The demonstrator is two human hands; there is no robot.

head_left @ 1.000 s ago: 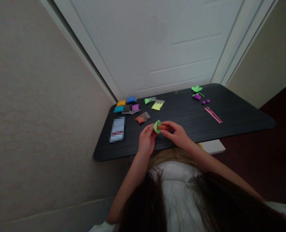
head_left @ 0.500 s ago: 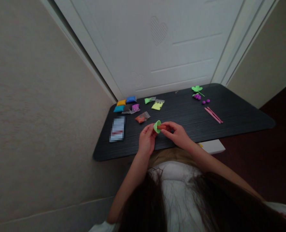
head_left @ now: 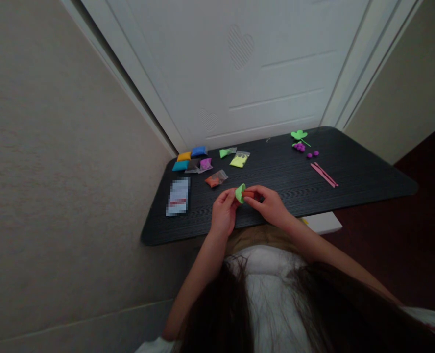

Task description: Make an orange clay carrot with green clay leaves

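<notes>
Above the near edge of the dark table, my left hand (head_left: 224, 211) pinches a light green cup-shaped piece of modelling clay (head_left: 240, 193) by its closed end. The open rim of that piece faces right. My right hand (head_left: 269, 202) grips an orange-red piece of clay (head_left: 248, 194), whose left end reaches the mouth of the green cup. How far it goes inside I cannot tell. Just beyond my left hand lies an opened bag of orange-red clay (head_left: 216, 179).
Several clay packets, among them a blue one (head_left: 199, 151) and a yellow one (head_left: 240, 159), lie at the back left. A blurred-out phone-like object (head_left: 179, 196) is at left. Pink tools (head_left: 324, 175), purple balls (head_left: 309, 155) and a green clover shape (head_left: 299, 135) lie right. A white box (head_left: 321, 223) sits below the table.
The green cup has turned slightly, so less of its inside shows. The orange-red piece has shifted a little to the right with my right fingers. Both hands keep their hold.
</notes>
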